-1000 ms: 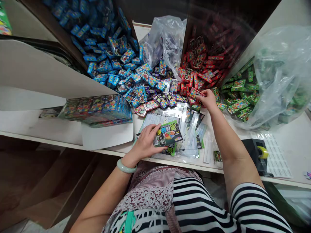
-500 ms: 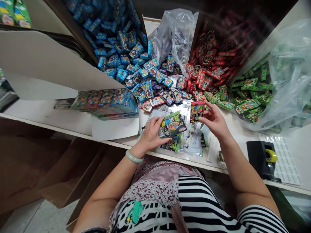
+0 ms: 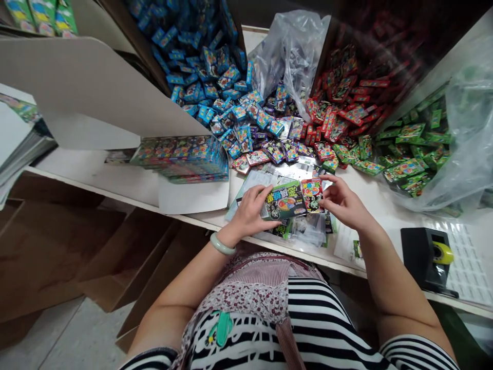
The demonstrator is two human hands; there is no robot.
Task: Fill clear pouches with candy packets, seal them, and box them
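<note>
My left hand (image 3: pixel 252 211), with a pale green bangle at the wrist, grips a flat green and black printed packet (image 3: pixel 287 201) by its left end. Between the thumb and fingers of my right hand (image 3: pixel 342 201) is a small red box (image 3: pixel 312 195). The box meets the packet's right end; whether it is partly inside cannot be made out. Beneath both hands lie clear plastic sleeves (image 3: pixel 308 229) and more printed packets on the white table. Just behind them, small red, purple and green boxes lie in a loose pile.
Blue boxes (image 3: pixel 192 92) and red boxes (image 3: pixel 346 113) spill from cartons at the back. Green boxes (image 3: pixel 408 169) lie in a clear bag at right. A black tape dispenser (image 3: pixel 423 257) stands front right. Stacked filled packs (image 3: pixel 181 156) sit left beside a white card flap.
My right hand has brought the red box down against the right end of the green packet. The packet is now held more level. The whole view has shifted slightly.
</note>
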